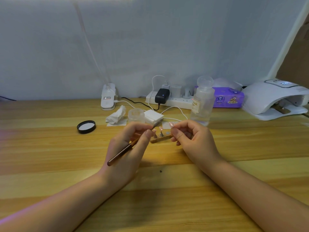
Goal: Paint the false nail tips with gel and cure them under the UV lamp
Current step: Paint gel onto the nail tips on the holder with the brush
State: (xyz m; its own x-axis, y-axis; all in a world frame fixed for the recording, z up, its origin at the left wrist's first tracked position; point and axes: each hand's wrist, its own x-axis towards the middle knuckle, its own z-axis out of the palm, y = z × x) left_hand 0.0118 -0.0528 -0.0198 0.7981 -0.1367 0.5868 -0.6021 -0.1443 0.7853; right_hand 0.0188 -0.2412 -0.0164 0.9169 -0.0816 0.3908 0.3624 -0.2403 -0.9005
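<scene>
Head view, and both hands are up over the wooden bench (50,164). The left hand (130,148) has its grip pinched round a brown-handled gel brush (123,150), fingers curled near the ferrule, the bristle end pointing up and right toward the other hand, the handle's butt slanting down past the wrist. The right hand (190,139) pinches a pink glittery false nail tip (171,124) between thumb and forefinger, lifted clear of the bench, just right of the brush tip.

Between the two hands sits a small wooden holder strip (161,138) on the bench, with two more nail tips on stands (158,132) upright just behind it.

Taking that strip as the landmark: behind it, an open clear gel jar (136,115) beside a stack of white cotton pads (153,116); behind and left, a crumpled tissue (117,115) and the black jar lid (86,126) lying upturned. Behind and right stands a clear bottle (203,102) with a domed cap. Far right of the strip, at the bench's back edge, the white UV lamp (274,97), its display lit, with a purple tissue pack (228,99) just left of it
</scene>
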